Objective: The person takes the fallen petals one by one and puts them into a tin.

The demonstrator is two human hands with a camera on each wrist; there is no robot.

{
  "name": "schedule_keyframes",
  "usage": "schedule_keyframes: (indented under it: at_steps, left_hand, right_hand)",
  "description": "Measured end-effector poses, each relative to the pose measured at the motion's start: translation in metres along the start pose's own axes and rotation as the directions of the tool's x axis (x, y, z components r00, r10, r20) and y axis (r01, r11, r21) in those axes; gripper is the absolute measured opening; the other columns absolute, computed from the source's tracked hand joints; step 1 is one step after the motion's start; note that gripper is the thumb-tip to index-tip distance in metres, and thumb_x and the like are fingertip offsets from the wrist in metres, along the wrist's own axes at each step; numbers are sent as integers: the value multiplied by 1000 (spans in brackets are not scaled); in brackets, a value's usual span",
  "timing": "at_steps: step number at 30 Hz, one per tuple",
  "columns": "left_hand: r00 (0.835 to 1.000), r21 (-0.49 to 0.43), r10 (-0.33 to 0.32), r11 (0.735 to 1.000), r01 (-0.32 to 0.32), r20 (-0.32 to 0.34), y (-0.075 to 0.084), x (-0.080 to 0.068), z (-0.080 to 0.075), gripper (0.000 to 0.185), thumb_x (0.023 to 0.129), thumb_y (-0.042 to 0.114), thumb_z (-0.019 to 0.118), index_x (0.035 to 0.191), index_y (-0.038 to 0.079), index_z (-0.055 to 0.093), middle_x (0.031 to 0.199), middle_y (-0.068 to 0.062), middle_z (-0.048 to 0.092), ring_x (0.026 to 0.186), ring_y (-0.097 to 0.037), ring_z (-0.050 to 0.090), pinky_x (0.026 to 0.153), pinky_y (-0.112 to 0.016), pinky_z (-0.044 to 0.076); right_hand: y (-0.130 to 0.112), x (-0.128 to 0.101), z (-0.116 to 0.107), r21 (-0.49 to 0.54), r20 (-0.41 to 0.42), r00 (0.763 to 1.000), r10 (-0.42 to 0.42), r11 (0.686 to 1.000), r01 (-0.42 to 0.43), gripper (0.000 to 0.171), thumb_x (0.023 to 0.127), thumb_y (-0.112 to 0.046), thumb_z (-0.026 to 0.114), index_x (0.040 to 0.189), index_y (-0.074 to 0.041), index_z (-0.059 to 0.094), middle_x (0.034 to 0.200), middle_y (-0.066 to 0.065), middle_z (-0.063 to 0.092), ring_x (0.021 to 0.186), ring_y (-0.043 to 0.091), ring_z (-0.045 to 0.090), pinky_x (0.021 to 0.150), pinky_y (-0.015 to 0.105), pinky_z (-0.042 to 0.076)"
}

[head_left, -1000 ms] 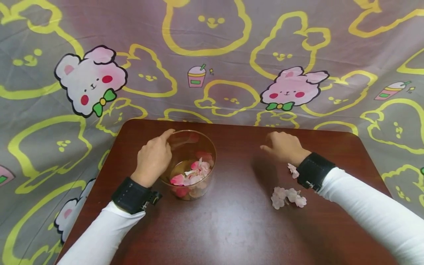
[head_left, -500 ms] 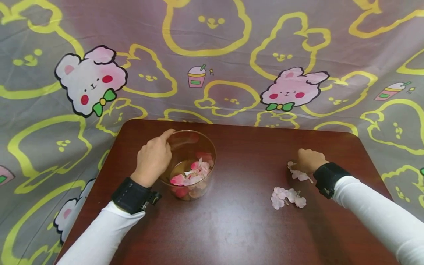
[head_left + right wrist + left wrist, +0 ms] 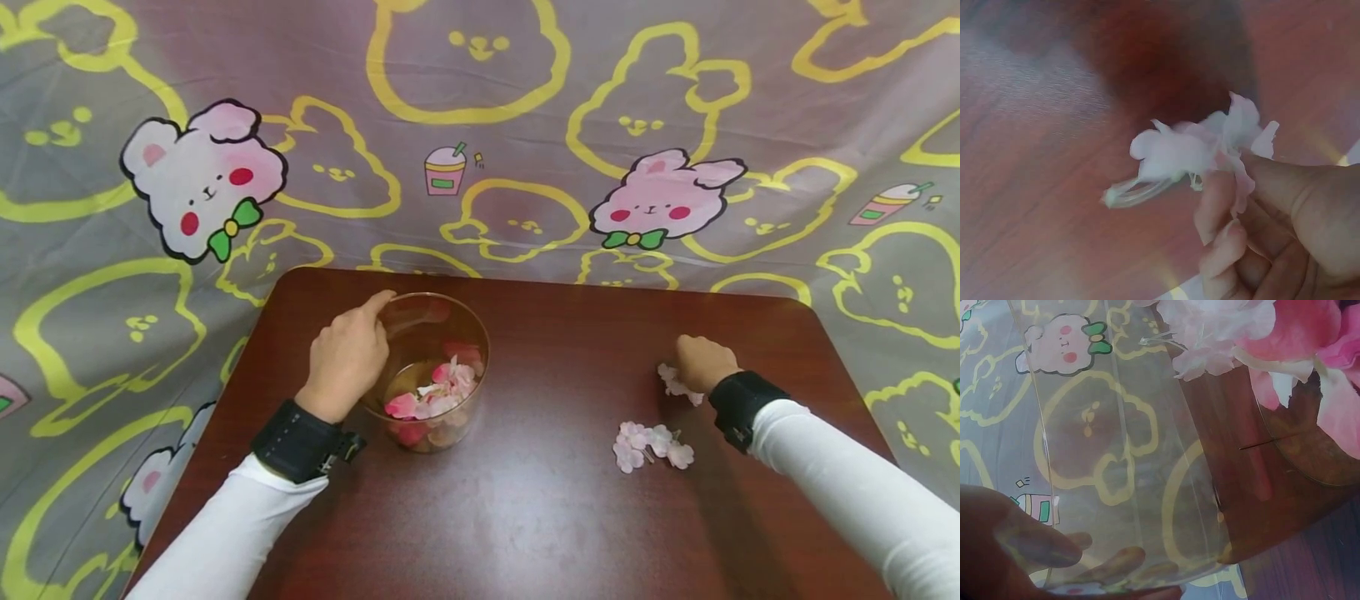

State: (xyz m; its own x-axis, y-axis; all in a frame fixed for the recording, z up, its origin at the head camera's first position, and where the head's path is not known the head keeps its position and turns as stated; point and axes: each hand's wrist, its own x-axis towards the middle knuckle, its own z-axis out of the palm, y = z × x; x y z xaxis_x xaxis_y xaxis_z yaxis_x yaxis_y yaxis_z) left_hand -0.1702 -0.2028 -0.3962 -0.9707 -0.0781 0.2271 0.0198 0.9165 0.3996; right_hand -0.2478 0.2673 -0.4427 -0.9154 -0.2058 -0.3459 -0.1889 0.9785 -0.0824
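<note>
My left hand [image 3: 347, 358] grips the left side of a clear amber-tinted plastic tub [image 3: 411, 337], its thumb and fingers astride the wall in the left wrist view. Pink and white artificial flowers [image 3: 450, 385] lie inside the tub. Over at the right of the table, my right hand [image 3: 705, 364] pinches a pale pink artificial flower [image 3: 1175, 153] between thumb and index finger. Its thin pale stem [image 3: 1138, 192] sticks out to the left in the right wrist view, and the other fingers are curled. The hand covers part of this flower in the head view.
A small bunch of pale pink flowers [image 3: 652, 446] lies on the dark red-brown table [image 3: 540, 517], nearer me than my right hand. A curtain [image 3: 510, 142] printed with cartoon bunnies hangs right behind the table's far edge.
My right hand has moved right and toward me to the loose flower and taken hold of it, turning it slightly over the last half second. My left hand and the tub have stayed in place.
</note>
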Motion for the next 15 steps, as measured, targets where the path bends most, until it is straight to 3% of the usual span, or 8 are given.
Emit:
schedule_keyframes:
  at_steps: [8, 15]
  left_hand:
    - [1000, 4, 9, 1000, -9, 7, 0, 1, 1, 43, 99, 10, 44, 139, 18, 57, 101, -29, 71, 78, -50, 68, 56, -59, 50]
    - [1000, -1, 8, 1000, -8, 2, -1, 0, 0, 43, 99, 11, 44, 139, 18, 57, 101, -29, 71, 78, -50, 68, 56, -60, 50]
  right_hand:
    - [-10, 4, -15, 83, -113, 993, -32, 996, 42, 7, 90, -2, 65, 92, 5, 64, 82, 20, 67, 77, 36, 67, 67, 54, 53]
    - [-34, 1, -36, 144, -175, 980, -94, 982, 120, 7, 89, -5, 70, 94, 1, 72, 81, 13, 69, 72, 27, 59, 60, 40, 48]
